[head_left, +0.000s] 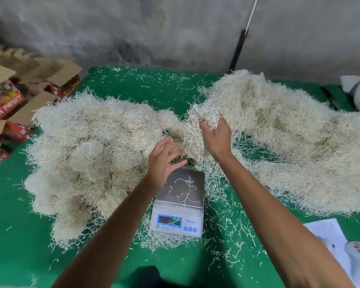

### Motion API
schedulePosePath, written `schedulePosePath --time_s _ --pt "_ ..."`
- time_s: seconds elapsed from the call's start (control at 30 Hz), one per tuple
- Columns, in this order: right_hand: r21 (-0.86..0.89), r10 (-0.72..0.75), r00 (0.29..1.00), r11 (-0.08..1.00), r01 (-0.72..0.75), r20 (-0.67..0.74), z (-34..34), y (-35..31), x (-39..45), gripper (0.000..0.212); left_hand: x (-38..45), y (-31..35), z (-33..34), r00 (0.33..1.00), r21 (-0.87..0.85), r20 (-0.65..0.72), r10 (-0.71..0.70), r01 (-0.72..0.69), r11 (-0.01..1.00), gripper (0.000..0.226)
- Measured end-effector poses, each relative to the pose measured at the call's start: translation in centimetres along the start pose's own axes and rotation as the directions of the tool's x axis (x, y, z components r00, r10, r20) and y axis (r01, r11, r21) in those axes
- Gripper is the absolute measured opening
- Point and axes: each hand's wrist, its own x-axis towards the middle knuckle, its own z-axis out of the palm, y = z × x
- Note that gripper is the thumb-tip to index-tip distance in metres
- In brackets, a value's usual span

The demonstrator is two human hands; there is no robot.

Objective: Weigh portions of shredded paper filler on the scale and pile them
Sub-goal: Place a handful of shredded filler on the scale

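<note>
Filler point(192, 129) gripped in right hand point(216, 138) above scale point(179, 200); left hand point(164, 161) spread wide beside it

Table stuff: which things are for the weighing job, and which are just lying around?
For the job: the scale, the left pile, the right pile, the clump the right hand grips, and the left hand.

Lying about: cardboard boxes, printed sheet.

Left hand point(164, 159) open, blurred; right hand point(215, 136) seemingly curled, gripping.
</note>
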Motion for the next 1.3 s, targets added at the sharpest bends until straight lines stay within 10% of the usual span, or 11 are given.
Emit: schedulePosePath --time_s 0.13,0.23,0.47,0.63,0.73,0.87,1.3 --pt "-0.234 -0.110 0.907 0.947 0.219 0.407 1.9 3.8 -4.4 0.066 -0.5 -2.6 -2.0 0.959 -0.045 0.094 -0.268 0.273 0.961 0.069" --pt "-0.388 -0.072 0.746 0.819 0.423 0.663 2.7 7.1 -6.6 0.080 -0.3 -4.2 -3.0 0.949 0.083 -0.154 -0.276 0.291 0.953 0.050" --pt "-0.298 -0.115 0.906 0.921 0.251 0.407 2.8 9.0 -8.5 0.064 -0.5 -7.2 -6.3 0.999 0.642 -0.027 0.041 -0.015 0.767 0.057" --pt "-0.537 -0.201 0.820 0.668 0.515 0.536 3.5 11.4 -9.9 0.064 -0.6 -9.0 -8.0 0.967 0.822 -0.132 0.216 -0.015 0.570 0.055" --pt "-0.613 -0.098 0.798 0.587 0.529 0.595 3.7 11.9 -9.9 0.076 -1.8 -9.1 -9.2 0.972 0.827 -0.099 0.212 -0.038 0.560 0.059" --pt "-0.487 -0.101 0.919 0.823 0.292 0.380 2.1 10.7 -10.1 0.087 -2.8 -7.4 -9.4 0.966 0.721 -0.114 0.232 -0.080 0.688 0.050" --pt "-0.369 0.024 0.983 0.929 0.045 0.180 0.4 9.9 -11.7 0.085 -4.6 -5.0 -8.5 0.878 0.712 0.090 0.470 -0.387 0.586 0.025"
